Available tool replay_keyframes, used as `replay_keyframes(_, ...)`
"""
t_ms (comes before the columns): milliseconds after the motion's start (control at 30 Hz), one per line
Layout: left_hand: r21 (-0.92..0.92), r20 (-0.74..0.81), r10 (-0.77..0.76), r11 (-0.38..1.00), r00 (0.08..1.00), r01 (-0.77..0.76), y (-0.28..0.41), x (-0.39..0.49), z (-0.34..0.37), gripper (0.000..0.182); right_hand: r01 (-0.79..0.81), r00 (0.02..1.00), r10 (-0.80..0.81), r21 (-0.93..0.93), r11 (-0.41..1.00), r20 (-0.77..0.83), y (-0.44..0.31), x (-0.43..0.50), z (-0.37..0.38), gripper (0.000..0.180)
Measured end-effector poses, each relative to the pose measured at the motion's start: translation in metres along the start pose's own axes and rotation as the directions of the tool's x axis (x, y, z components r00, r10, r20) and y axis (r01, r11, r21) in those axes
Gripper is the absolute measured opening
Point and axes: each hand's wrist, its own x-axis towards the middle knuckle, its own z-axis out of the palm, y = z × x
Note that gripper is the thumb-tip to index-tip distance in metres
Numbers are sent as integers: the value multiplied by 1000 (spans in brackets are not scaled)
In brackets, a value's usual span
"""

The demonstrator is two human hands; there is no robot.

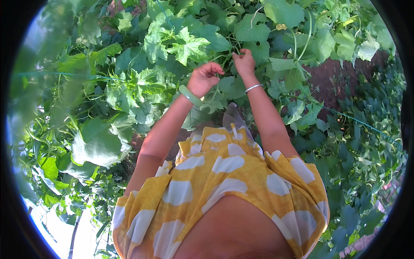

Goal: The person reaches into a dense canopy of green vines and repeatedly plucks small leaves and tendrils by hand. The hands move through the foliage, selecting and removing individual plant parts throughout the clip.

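Climbing vines with broad lobed leaves (189, 47), probably a gourd plant, spread in front of me. My right hand (245, 64), with a silver bangle (253, 88) at the wrist, has its thumb and forefinger around a thin green vine stem (237, 51). To its left and nearer my body is my left hand (204, 79), fingers curled and the thumb a little apart from them. Whether a fine tendril lies between those fingers is too small to tell. A pale green bangle (190, 95) circles the left wrist. Leaves partly cover the stems around both hands.
A teal string (362, 122) runs through the foliage at right, and another string (97, 76) crosses at left. Bare brown soil (333, 79) shows between the rows. Dense leaves (352, 152) fill the right side. Blurred foliage (61, 64) hangs close at upper left.
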Motion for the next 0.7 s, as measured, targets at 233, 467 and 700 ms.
replay_keyframes(233, 467, 89, 149, 867, 985, -174, -18, -13, 25, 25, 5, 960, 15, -71, 997, 279, 4, 8, 10, 34)
replay_keyframes(467, 550, 144, 202, 798, 969, -248, -16, -22, 38, 27, 147, 987, -156, -196, 970, -31, -3, -15, 16, 24)
replay_keyframes(700, 444, 87, 124, 883, 988, -150, -21, -28, 25, 26, -52, 997, 59, 133, 990, -51, 5, -15, 25, 17)
